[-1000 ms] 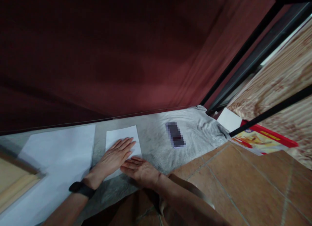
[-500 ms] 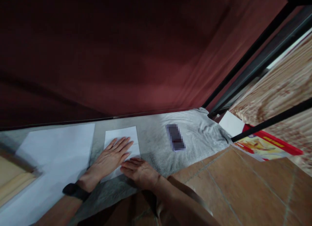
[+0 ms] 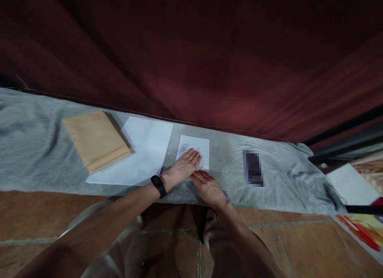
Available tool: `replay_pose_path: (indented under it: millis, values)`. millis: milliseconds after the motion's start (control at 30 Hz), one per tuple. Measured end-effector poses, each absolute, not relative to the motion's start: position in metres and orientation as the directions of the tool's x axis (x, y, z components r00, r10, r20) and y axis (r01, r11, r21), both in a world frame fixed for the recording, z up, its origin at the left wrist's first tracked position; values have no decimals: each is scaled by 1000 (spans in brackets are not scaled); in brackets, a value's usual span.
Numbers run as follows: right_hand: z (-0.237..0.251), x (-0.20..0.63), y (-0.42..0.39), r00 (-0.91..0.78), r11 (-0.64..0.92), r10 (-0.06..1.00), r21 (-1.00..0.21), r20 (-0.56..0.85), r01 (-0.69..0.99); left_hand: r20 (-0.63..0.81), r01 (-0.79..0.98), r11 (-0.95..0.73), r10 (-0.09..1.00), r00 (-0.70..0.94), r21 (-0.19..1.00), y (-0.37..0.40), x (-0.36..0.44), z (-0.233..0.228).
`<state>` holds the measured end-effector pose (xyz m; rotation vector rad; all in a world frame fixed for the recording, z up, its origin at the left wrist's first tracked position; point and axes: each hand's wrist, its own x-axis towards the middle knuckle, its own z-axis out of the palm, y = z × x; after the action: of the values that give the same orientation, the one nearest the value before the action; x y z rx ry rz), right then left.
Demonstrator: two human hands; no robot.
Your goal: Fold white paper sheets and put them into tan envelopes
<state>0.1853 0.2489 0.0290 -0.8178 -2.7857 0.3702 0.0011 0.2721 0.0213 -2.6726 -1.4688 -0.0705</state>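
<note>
A small white sheet of paper (image 3: 195, 143), apparently folded, lies on the grey cloth. My left hand (image 3: 184, 165), with a black band on its wrist, rests flat on the sheet's lower middle, fingers stretched out. Just below and to the right, my right hand (image 3: 208, 189) lies flat with its fingertips at the sheet's near edge, close to the left fingers. Neither hand grips anything. Left of the sheet are larger white sheets (image 3: 149, 144), partly under a stack of brown envelopes (image 3: 95, 136).
The grey cloth (image 3: 30, 150) covers a long, narrow surface against a dark red fabric (image 3: 209, 70). A blurred-out phone-like object (image 3: 253, 169) lies to the right. Beyond are a white card (image 3: 353, 184) and a colourful package (image 3: 362, 234). Brown tiles (image 3: 299, 242) form the floor.
The view has turned left, bringing the whole brown stack into sight. My left hand has slid down the small sheet towards its near edge. My right hand stays near that edge.
</note>
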Motion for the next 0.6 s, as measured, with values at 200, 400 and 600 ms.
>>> replay_pose_path:
  millis: [200,400,600]
  values:
    - [35,185,249,-821,810,558,-293,117,508,88,829,-555,825,559,-68,269,3,13]
    - [34,186,249,-823,818,551,-283,136,501,125,831,-556,826,549,26,270,1,13]
    - [31,194,253,-790,795,593,-269,155,544,105,849,-524,850,517,65,272,-11,22]
